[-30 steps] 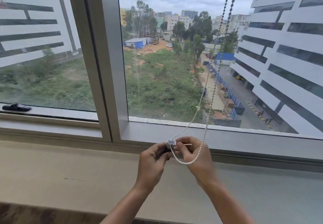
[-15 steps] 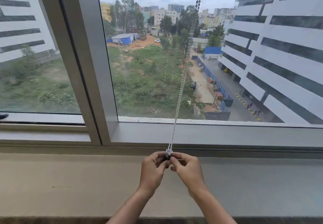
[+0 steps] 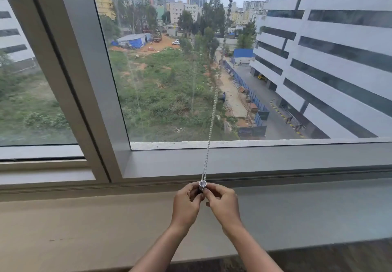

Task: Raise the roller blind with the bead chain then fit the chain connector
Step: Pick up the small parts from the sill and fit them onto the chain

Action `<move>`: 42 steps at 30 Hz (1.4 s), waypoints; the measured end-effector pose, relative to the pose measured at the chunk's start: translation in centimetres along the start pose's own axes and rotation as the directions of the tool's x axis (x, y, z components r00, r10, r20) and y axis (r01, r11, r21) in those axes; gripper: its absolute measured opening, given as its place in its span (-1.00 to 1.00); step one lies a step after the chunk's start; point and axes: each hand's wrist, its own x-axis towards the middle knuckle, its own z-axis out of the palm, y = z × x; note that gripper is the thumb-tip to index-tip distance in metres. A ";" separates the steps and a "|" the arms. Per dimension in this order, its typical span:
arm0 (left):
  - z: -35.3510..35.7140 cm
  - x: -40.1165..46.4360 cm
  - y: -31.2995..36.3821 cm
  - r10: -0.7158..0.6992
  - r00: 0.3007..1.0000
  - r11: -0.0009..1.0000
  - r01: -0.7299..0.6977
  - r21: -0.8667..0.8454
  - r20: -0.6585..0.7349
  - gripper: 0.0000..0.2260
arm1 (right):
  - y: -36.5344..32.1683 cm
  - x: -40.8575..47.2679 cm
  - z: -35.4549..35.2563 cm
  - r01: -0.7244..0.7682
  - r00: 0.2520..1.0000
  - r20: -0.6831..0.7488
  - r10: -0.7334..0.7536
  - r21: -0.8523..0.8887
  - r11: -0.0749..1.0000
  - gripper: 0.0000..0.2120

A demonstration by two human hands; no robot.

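Note:
A white bead chain [image 3: 212, 114] hangs taut from above the frame, its two strands running close together down to a small grey chain connector [image 3: 202, 184]. My left hand [image 3: 187, 204] pinches the connector from the left, with a dark part just below it between the fingers. My right hand [image 3: 223, 204] pinches the same connector from the right, fingertips touching those of the left. Both hands are just above the window sill. The roller blind itself is out of view above.
A wide beige sill [image 3: 84, 225] lies under my hands. The grey window frame [image 3: 254, 161] runs behind them, with a thick upright mullion [image 3: 84, 80] to the left. Through the glass are buildings, trees and a road far below.
A second ago the chain formed a slack loop below my right hand with the strands apart. Now both strands are pulled straight and close, and my hands have closed together on the connector.

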 end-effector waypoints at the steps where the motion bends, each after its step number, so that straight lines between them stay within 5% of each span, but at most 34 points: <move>1: 0.1 0.2 0.0 0.008 1.000 1.000 -0.008 0.004 0.005 -0.69 | 0.1 0.3 0.1 0.002 1.000 -0.006 -0.002 -0.002 1.000 -0.81; 17: 0.3 1.9 0.2 0.082 0.997 0.996 -0.082 0.017 0.005 -0.50 | 1.2 3.0 0.9 0.029 0.998 -0.060 -0.028 0.008 1.000 -0.74; 34: 0.1 1.4 1.1 0.042 0.999 0.998 -0.042 0.055 -0.011 -0.58 | 0.1 2.2 0.1 0.097 0.994 -0.044 -0.098 -0.040 0.995 -0.71; 42: -0.5 -0.2 1.4 0.096 0.995 0.971 -0.090 0.223 -0.017 -0.59 | 0.0 1.7 -1.0 0.118 0.993 -0.017 -0.119 -0.077 0.990 -0.80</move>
